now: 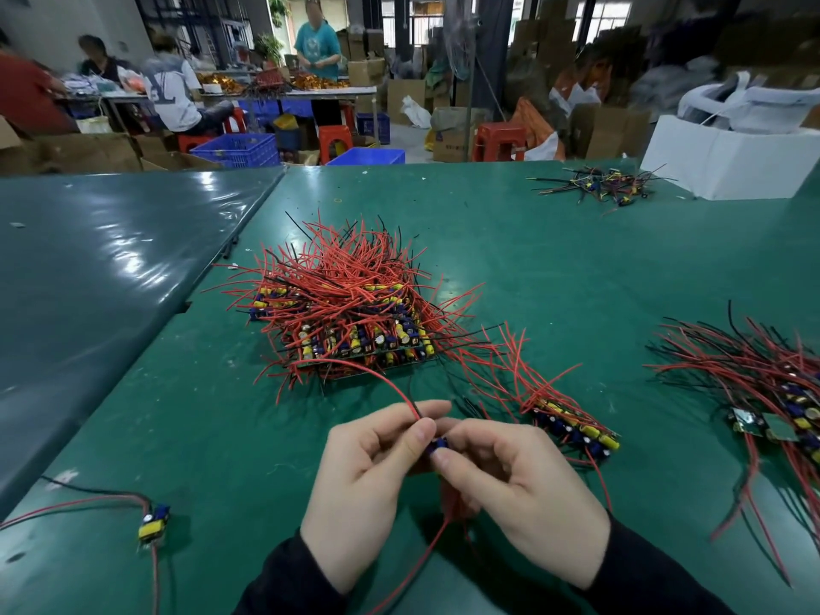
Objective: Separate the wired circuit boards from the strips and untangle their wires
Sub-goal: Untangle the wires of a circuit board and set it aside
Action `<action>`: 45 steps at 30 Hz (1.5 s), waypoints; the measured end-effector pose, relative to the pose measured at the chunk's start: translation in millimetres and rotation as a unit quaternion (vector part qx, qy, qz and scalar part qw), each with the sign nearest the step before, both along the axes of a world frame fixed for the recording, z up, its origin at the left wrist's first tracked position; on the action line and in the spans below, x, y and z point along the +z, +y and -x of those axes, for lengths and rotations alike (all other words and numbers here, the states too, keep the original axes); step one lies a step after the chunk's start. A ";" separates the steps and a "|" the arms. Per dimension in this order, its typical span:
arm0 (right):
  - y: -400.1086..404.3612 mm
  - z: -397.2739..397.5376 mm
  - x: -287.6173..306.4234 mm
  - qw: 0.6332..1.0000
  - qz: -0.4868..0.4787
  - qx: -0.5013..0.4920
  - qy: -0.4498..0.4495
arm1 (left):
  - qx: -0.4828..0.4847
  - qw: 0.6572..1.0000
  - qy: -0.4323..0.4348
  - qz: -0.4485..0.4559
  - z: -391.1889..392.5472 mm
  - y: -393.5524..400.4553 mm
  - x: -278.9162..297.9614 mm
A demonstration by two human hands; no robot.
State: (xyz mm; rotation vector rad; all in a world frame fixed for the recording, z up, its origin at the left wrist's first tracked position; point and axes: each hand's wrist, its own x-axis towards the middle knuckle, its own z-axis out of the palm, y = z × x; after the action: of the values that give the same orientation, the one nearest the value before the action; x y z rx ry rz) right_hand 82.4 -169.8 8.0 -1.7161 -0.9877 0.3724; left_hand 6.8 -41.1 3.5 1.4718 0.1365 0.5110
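Green matting (pixel 532 268) covers the big table I work at, and far behind it people sit and stand at another table among boxes and blue crates. I will use the big pile of boards (pixel 350 312) in the middle of the mat as my marker.

Just in front of that pile, close to me, my left hand (pixel 368 472) and my right hand (pixel 510 486) are both pinching one small board (pixel 439 445) between thumb and fingers. I can only see a bit of blue on it. A red wire (pixel 381 378) runs from my left fingertips back up toward the pile, and another red wire hangs down toward me.

Right of my hands, in front of the pile, lies a short strip (pixel 577 430) of boards still joined. Far right of the pile is a second heap (pixel 767 392). Far behind the pile to the right is a small bunch of loose pieces (pixel 599 186), next to a white box (pixel 727 157). Left of the pile and near me lies one single board (pixel 153 523) with its wires.

I think I am freeing this board's wires now. To do it well, I should hold the board steady and draw the red wire out slowly. A hard tug could drag the pile or hurt the joint.
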 end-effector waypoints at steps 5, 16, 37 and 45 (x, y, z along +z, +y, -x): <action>0.4 0.6 -1.3 1.000 0.009 0.003 -0.012 | -0.001 1.000 0.005 -0.017 1.1 -2.4 -0.4; 0.4 2.2 2.7 0.992 -0.015 0.066 0.103 | 0.052 0.998 -0.012 0.021 1.7 4.9 2.4; -0.3 2.1 10.9 0.970 0.047 0.121 0.207 | 0.118 0.993 0.000 0.001 -1.1 7.9 4.8; 1.6 3.3 5.6 0.976 0.038 0.033 0.211 | 0.079 0.996 0.014 0.026 -1.7 5.0 5.7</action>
State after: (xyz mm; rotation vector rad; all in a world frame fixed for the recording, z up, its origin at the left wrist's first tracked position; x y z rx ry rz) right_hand 79.1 -168.2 13.6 -1.5848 -0.7251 0.7907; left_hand 8.5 -36.2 9.2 1.4253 0.2875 0.6095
